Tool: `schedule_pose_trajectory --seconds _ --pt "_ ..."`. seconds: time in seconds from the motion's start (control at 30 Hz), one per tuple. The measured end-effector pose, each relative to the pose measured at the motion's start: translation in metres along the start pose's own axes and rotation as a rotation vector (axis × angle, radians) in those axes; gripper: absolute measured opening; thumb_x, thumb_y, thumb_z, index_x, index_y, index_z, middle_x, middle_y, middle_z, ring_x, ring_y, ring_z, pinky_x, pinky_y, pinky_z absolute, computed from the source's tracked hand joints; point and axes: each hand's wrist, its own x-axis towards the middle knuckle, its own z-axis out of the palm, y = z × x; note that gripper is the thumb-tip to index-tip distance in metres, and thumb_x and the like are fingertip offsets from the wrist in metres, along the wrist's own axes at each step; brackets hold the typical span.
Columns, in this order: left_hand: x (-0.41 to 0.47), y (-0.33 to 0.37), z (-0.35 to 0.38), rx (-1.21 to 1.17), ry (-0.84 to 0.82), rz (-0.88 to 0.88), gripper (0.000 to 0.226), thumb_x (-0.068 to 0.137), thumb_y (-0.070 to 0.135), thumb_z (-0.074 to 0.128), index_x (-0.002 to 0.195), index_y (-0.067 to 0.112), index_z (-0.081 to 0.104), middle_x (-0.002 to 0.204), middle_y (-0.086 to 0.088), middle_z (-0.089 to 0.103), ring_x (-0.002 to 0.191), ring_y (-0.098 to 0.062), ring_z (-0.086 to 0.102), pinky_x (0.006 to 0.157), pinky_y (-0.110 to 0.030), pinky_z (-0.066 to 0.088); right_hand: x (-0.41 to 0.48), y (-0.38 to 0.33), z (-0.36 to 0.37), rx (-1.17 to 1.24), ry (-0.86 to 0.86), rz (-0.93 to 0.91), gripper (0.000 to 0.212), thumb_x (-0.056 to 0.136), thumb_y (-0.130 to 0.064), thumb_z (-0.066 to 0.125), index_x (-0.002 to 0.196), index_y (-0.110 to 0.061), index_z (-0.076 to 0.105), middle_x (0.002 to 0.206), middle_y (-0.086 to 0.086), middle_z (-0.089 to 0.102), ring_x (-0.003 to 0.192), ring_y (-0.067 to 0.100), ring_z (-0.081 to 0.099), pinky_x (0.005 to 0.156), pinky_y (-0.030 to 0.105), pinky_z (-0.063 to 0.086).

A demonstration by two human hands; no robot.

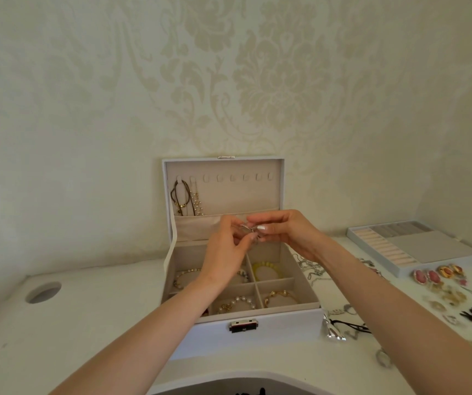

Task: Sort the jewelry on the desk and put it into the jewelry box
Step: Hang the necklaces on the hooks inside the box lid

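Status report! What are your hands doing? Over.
Both busy: left hand and right hand pinching small silver piece over open jewelry box. More loose jewelry waiting on desk. Nothing in the way.

— How's the light?
— Soft, even and fairly bright. The wall (86, 109) has a warm yellowish cast, and the white desk (86, 323) is nearly washed out.
— Any shadows or glare?
— Only faint shade inside the jewelry box (271, 333) compartments, and a small glint on the silver piece (248, 230).
— Is it sharp?
— The centre is fairly clear. The earrings (440, 283) near the right edge are smeared, and wide-angle distortion bends the desk's edges
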Motion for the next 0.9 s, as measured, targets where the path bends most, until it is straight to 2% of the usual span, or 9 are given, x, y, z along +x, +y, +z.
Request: schedule_pose_trajectory --seconds 0.1,0.23,0.37,0.47,0.6,0.77,0.9 --pt "0.000 0.000 -0.002 -0.008 0.031 0.011 0.018 0.090 0.014 0.059 0.097 0.024 0.045 0.078 0.005 0.065 0.069 -0.003 0.061 0.058 -0.015 0.047 0.000 0.000 0.002 0.004 -0.018 0.002 0.030 0.082 0.009 0.057 0.106 -0.004 0.068 0.102 0.007 0.072 0.090 0.019 0.069 0.079 0.027 0.057" --pt "-0.001 -0.001 -0.004 -0.017 0.072 0.032 0.019 0.095 0.014 0.051 0.085 0.030 0.047 0.076 0.004 0.065 0.065 -0.002 0.060 0.055 -0.018 0.046 -0.001 0.002 0.002 -0.049 -0.011 0.005 0.030 0.084 0.007 0.057 0.106 -0.009 0.069 0.103 0.004 0.072 0.093 0.016 0.066 0.086 0.029 0.053" --pt "0.000 -0.001 -0.004 0.020 0.086 0.042 0.002 0.095 0.024 0.052 0.092 0.024 0.051 0.080 0.004 0.065 0.070 -0.008 0.062 0.058 -0.024 0.050 -0.002 0.001 0.003 0.010 -0.028 0.007 0.030 0.084 0.008 0.057 0.109 -0.004 0.067 0.103 0.011 0.071 0.092 0.020 0.068 0.083 0.027 0.056" --pt "0.000 -0.001 -0.004 -0.015 0.092 0.028 0.011 0.093 0.022 0.055 0.087 0.029 0.048 0.075 0.004 0.064 0.063 -0.007 0.062 0.052 -0.021 0.047 -0.002 -0.002 0.005 0.000 -0.026 0.005 0.028 0.083 0.004 0.060 0.108 -0.005 0.069 0.100 0.013 0.072 0.093 0.022 0.069 0.084 0.028 0.055" --pt "0.000 0.000 -0.006 -0.069 0.112 -0.005 0.021 0.094 0.014 0.053 0.082 0.030 0.049 0.074 0.001 0.065 0.058 -0.006 0.060 0.051 -0.021 0.046 0.002 -0.005 0.010 -0.081 0.092 -0.007 0.022 0.080 -0.003 0.068 0.099 -0.010 0.073 0.094 0.007 0.074 0.090 0.016 0.068 0.084 0.028 0.052" --pt "-0.001 0.001 -0.006 -0.091 0.096 -0.003 0.023 0.094 0.008 0.050 0.080 0.025 0.052 0.073 -0.002 0.065 0.059 -0.007 0.059 0.050 -0.020 0.047 0.008 -0.007 0.024 -0.127 0.147 -0.012 0.019 0.078 -0.002 0.071 0.088 -0.018 0.074 0.081 -0.005 0.073 0.077 0.005 0.064 0.075 0.024 0.046" --pt "0.003 -0.002 -0.011 -0.156 0.125 -0.073 0.019 0.094 0.005 0.050 0.082 0.020 0.052 0.078 -0.006 0.064 0.065 -0.010 0.059 0.048 -0.019 0.048 0.012 -0.011 0.031 -0.084 0.173 -0.049 0.024 0.077 0.001 0.071 0.092 -0.017 0.073 0.080 -0.003 0.067 0.069 0.005 0.061 0.065 0.020 0.047"
